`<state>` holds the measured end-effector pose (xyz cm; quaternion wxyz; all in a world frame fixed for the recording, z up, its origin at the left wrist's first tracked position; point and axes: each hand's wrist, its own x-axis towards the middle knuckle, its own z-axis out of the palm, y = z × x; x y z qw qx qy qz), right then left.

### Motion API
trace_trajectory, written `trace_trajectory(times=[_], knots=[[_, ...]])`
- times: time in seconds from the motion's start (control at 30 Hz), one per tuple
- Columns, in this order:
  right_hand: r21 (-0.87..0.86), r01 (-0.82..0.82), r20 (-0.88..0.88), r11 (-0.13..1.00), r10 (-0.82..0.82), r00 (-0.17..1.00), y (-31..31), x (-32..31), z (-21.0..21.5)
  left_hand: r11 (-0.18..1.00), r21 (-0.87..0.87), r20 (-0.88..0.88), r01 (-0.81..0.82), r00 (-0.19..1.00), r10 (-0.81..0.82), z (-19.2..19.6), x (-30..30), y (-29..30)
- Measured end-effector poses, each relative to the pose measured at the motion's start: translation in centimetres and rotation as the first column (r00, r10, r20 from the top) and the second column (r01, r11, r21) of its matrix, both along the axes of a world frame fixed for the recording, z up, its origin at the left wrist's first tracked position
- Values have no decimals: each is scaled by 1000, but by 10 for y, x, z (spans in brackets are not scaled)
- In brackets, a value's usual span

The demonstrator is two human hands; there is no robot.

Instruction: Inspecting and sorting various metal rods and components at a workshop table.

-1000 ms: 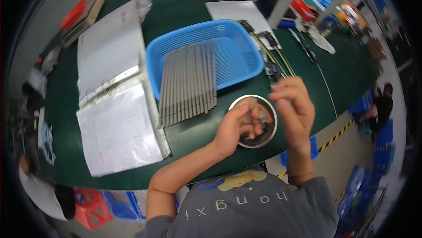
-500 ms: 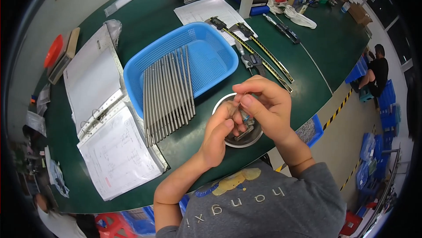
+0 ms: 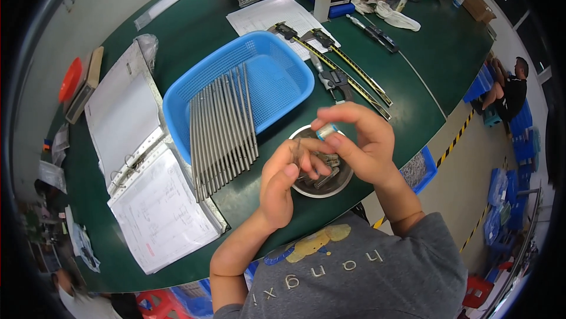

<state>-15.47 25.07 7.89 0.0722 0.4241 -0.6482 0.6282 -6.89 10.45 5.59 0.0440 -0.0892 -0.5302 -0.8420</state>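
The right hand [image 3: 365,149] is gripping a small cylinder [image 3: 326,131] with a blue band between thumb and index finger. The cylinder is standing out above the far side of the bowl [image 3: 344,184]. The left hand [image 3: 278,184] is hovering at the left side of the bowl, its fingers curling inward over it; whether it is gripping anything cannot be told. The bowl is resting on the green table [image 3: 413,92] and is holding small metal parts [image 3: 328,179].

To the left of the bowl, metal rods [image 3: 221,133] are lying side by side in the blue basket [image 3: 284,77], their lower ends projecting past its near rim. A micrometer [image 3: 336,81] and two calipers are lying right of the basket. An open binder [image 3: 162,207] is lying to its left.
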Motion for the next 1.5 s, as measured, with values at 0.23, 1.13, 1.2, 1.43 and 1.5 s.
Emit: trace_trajectory(times=[0.23,1.13,1.2,1.43,1.5], knots=[[-94,-291,171,952,303,938,-5,4,4,996,-88,-2,16,1000,-17,-8,3,1],[364,333,-33,870,-346,938,68,11,-46,952,301,37,45,998,-59,18,9,-27],[492,293,-12,820,-330,944,66,14,-49,960,277,-3,46,999,-47,18,10,-28],[685,354,-241,637,-260,935,48,15,-49,994,74,51,-74,996,70,25,18,-13],[738,310,-253,599,-179,951,48,13,-51,995,16,53,-100,994,99,22,14,-9]])
